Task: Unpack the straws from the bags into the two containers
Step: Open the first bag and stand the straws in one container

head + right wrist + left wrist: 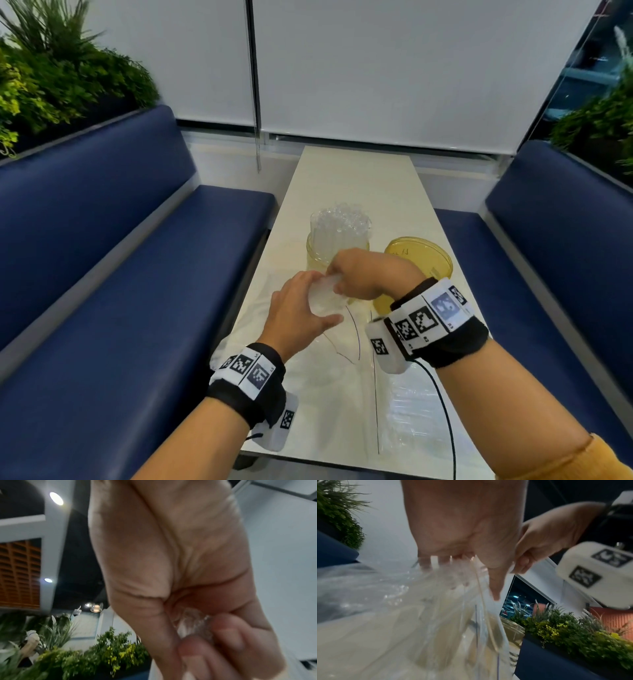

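Over the middle of the white table (352,178), both hands hold a clear plastic bag of clear straws (323,299). My left hand (298,308) wraps its fingers round the bag (436,608) from the left. My right hand (363,274) pinches the bag's top plastic (192,622) between thumb and fingertips (228,632). Just beyond the hands stands a yellowish container (317,253) packed with upright clear straws (339,222). A second yellowish container (419,258) to its right looks empty, and my right wrist partly hides it.
More clear plastic wrapping (411,404) lies flat on the near right of the table. Blue padded benches (137,274) flank the narrow table on both sides, with green plants (51,75) behind them. A black cable (445,411) trails from my right wristband.
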`<state>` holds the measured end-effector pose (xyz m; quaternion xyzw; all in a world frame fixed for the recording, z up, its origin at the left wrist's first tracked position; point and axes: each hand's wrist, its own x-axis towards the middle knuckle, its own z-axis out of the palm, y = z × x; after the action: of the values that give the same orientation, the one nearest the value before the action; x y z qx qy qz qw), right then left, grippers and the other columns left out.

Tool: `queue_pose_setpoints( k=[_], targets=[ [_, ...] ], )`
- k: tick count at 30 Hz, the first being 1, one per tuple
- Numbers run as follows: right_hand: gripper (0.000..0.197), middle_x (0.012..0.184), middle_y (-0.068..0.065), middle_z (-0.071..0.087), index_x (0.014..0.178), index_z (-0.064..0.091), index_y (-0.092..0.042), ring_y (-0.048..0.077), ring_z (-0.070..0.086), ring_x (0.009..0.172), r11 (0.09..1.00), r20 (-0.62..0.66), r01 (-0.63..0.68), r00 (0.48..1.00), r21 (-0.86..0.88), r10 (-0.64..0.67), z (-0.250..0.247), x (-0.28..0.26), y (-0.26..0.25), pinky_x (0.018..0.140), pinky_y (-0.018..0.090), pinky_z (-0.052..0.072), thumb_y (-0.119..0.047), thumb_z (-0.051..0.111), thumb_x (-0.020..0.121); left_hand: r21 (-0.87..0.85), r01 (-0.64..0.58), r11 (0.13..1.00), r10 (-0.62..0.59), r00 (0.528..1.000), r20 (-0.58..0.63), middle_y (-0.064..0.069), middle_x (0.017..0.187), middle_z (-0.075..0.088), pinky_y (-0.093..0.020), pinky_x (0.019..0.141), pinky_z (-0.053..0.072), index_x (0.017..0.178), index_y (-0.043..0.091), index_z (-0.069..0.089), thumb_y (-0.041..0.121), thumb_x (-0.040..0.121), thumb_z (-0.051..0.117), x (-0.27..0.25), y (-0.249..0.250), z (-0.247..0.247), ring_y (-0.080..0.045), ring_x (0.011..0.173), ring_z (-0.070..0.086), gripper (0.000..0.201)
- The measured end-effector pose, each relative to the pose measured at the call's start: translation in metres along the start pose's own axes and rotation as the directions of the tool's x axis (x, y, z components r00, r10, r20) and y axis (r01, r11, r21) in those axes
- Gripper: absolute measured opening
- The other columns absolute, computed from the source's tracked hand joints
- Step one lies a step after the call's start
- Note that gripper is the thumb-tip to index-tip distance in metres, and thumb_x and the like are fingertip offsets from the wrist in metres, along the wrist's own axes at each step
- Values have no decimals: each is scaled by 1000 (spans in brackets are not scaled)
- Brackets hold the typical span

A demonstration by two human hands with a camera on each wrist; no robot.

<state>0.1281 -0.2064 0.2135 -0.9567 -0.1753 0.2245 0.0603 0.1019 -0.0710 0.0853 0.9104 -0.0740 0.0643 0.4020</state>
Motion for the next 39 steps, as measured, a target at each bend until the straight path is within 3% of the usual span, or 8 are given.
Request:
queue_pose_setpoints(
  k=[5,10,13,17,25,30,34,39],
  targets=[
    [41,101,6,68,137,56,-14,21,63,84,970,-190,49,982,237,-3,-14,-2,-1,72,27,47,-14,62,96,0,-19,1000,19,985,-173,9,93,65,-45,77,54,104,24,61,41,90,66,7,3,-2,-16,84,62,22],
    [57,102,11,69,127,51,-13,21,73,75,626,-252,209,967,751,-19,0,7,7,72,29,61,-30,82,82,-212,6,977,-52,975,-215,9,91,69,-36,67,56,106,25,62,48,94,63,14,-1,-8,-10,79,65,26],
    [43,76,0,57,89,56,-22,12,53,63,762,-376,270,926,589,-37,25,23,4,60,27,46,-53,81,75,-312,7,950,-67,981,-182,10,91,70,-29,64,56,110,28,63,38,95,65,17,1,-10,-6,77,67,19],
    [63,54,4,45,56,44,-16,13,42,49,864,-625,342,780,370,-40,51,40,-2,51,32,39,-71,64,78,-346,64,936,-113,986,-123,2,86,72,-37,59,58,102,27,65,30,91,67,18,-7,-8,-18,75,70,12],
    [49,48,-8,44,54,49,-20,11,45,45,844,-741,456,663,283,-110,48,52,-3,50,21,36,-43,57,97,-394,-36,918,-35,985,-171,18,109,71,-17,85,55,127,31,62,30,82,82,14,6,-20,1,101,67,49],
    [61,56,15,60,57,60,-1,32,64,56,748,-827,569,560,343,-47,25,54,5,51,44,49,-50,54,93,-413,18,910,-103,978,-184,8,86,71,-25,64,55,100,24,68,50,74,84,19,7,-25,-8,75,67,41],
    [57,70,26,67,72,68,9,37,64,62,735,-867,613,493,291,-67,-8,41,14,55,40,53,-41,57,97,-380,45,924,-104,985,-137,14,99,71,-27,77,58,110,27,66,46,75,85,16,-1,-22,-4,87,68,45],
    [49,47,-20,57,79,67,14,4,46,38,708,-885,627,466,323,-9,-60,26,37,41,21,33,-27,55,102,-368,82,926,-145,978,-147,15,104,68,-23,77,56,119,26,65,32,79,85,14,-11,-22,-5,83,69,46]
  ],
)
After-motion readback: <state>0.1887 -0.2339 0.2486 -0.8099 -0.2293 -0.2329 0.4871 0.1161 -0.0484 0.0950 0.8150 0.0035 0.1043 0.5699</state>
